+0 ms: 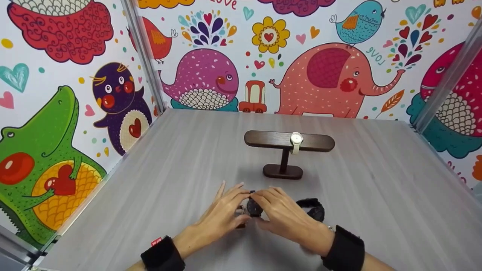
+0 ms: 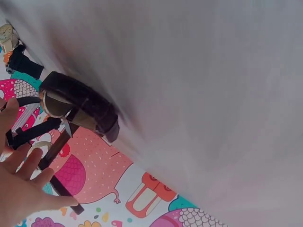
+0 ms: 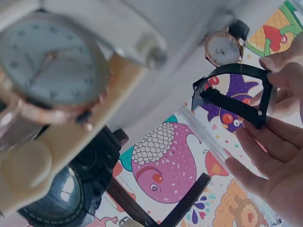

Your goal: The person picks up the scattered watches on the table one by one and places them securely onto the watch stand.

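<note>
Near the front of the table, a black watch [image 1: 254, 207] is held between my two hands, its round dial facing up in the head view. My left hand [image 1: 216, 212] grips it from the left, and my right hand [image 1: 288, 214] from the right, fingers at its far end. Its black strap [image 3: 236, 68] forms a loop in the right wrist view, with fingertips on it. Beneath my left hand lies a watch with a dark brown strap [image 2: 80, 97], mostly covered in the head view. A chunky black watch [image 1: 315, 210] lies just beyond my right forearm.
A dark wooden T-shaped watch stand [image 1: 267, 138] stands behind the hands, carrying a cream-strapped watch [image 1: 296, 139]. Another pale-strapped watch [image 3: 52, 61] looms close and blurred in the right wrist view. Patterned panels [image 1: 263, 67] enclose the table [image 1: 180, 162] at the back and sides.
</note>
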The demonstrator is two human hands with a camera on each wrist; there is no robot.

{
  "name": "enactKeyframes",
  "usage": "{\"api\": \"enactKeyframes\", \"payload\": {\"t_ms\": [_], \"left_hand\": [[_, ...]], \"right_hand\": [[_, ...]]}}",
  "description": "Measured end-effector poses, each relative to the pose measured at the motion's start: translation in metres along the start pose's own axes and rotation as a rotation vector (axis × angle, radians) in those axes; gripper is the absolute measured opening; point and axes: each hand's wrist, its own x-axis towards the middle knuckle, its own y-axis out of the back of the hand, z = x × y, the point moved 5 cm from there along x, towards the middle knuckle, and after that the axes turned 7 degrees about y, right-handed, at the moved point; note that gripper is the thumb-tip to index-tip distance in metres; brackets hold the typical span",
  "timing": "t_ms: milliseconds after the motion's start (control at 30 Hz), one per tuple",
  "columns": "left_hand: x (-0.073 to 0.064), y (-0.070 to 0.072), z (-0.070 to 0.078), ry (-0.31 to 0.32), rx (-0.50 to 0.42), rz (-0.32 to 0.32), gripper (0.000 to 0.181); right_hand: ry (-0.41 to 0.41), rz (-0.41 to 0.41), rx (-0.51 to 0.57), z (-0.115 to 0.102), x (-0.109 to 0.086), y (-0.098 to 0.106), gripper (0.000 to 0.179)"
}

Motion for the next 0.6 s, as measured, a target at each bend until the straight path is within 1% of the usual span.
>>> {"api": "enactKeyframes", "payload": {"t_ms": [67, 167, 267, 400, 600], "left_hand": [[0.004, 0.001, 0.002, -0.001, -0.012, 0.010, 0.052], [0.007, 0.001, 0.003, -0.002, -0.035, 0.010, 0.051], [0.010, 0.002, 0.005, -0.005, -0.059, 0.011, 0.051], [0.017, 0.006, 0.009, -0.032, -0.081, 0.034, 0.052], [0.035, 0.013, 0.013, -0.070, -0.098, 0.058, 0.059]], "right_hand": [[-0.017, -0.020, 0.009, 0.003, 0.000, 0.002, 0.055], [-0.055, -0.049, 0.046, 0.006, -0.002, 0.005, 0.055], [-0.087, -0.052, 0.072, 0.010, -0.004, 0.009, 0.054], [-0.086, -0.007, 0.067, 0.016, -0.004, 0.018, 0.056], [-0.065, 0.078, 0.010, 0.028, -0.003, 0.034, 0.058]]}}
